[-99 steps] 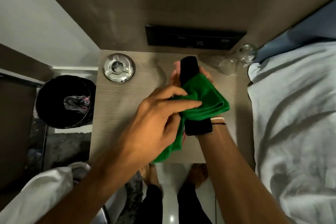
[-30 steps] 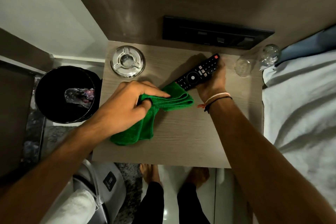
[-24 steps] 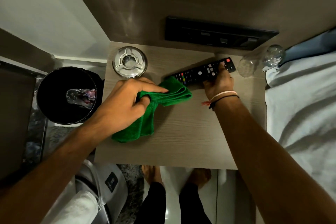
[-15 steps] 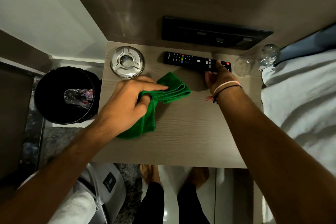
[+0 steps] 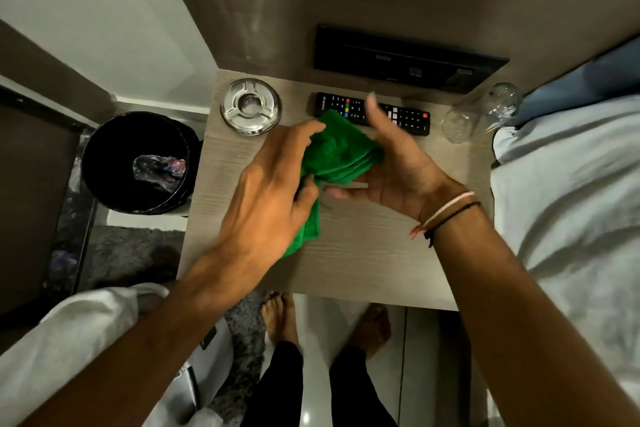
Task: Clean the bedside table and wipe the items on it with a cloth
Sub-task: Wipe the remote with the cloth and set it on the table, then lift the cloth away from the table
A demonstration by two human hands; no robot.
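The green cloth (image 5: 341,152) is off the table top, bunched between both hands over the middle of the bedside table (image 5: 363,253). The left hand (image 5: 273,194) pinches it from the nine o'clock side, thumb and fingers closed on the fabric, and a tail of cloth hangs down behind that hand toward six o'clock. The right hand (image 5: 398,166) cups the folded part from three o'clock; its fingers are spread and loosely curled, one raised toward twelve, so it looks to be supporting or refolding the cloth, not gripping it hard.

Along the back edge, the remote (image 5: 408,118) lies flat at twelve o'clock, buttons up and parallel to the wall, with the cloth overlapping its left end from where I stand. The metal ashtray (image 5: 250,106) sits at about eleven o'clock and two clear glasses (image 5: 481,111) lie on their sides at about two o'clock.

I would judge the job partway done. The remote is set down neatly, which suggests it has had its turn, though I can't confirm that. Nothing shows whether the ashtray, the glasses or the table surface have been wiped; these probably remain.
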